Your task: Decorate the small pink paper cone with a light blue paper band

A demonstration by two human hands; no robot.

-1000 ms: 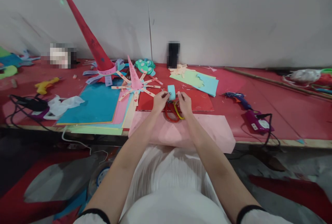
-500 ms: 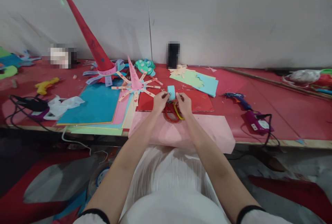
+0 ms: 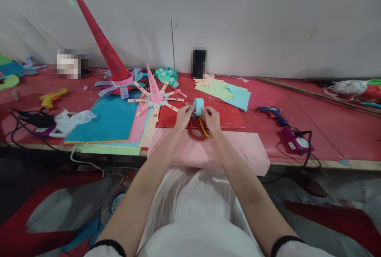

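A light blue paper ring (image 3: 199,106) is held up between my two hands. My left hand (image 3: 183,117) pinches its left side, and my right hand (image 3: 211,118) pinches the right side. Just below the ring lie scissors with red and yellow handles (image 3: 197,133), their blades hidden from view. Under them is a red sheet (image 3: 230,116), with a pink sheet (image 3: 242,145) nearer the table's front edge. A pink paper cone with petal-like strips (image 3: 155,95) stands left of my hands.
A tall red cone (image 3: 102,44) stands at the back left, near blue sheets (image 3: 104,120) and a yellow glue gun (image 3: 53,98). Green and blue paper (image 3: 239,96) lies behind my hands. At right are a blue glue gun (image 3: 275,114) and purple power socket (image 3: 296,141).
The blue ring has shifted slightly right and turned a little between my fingers. Both hands keep nearly the same place.
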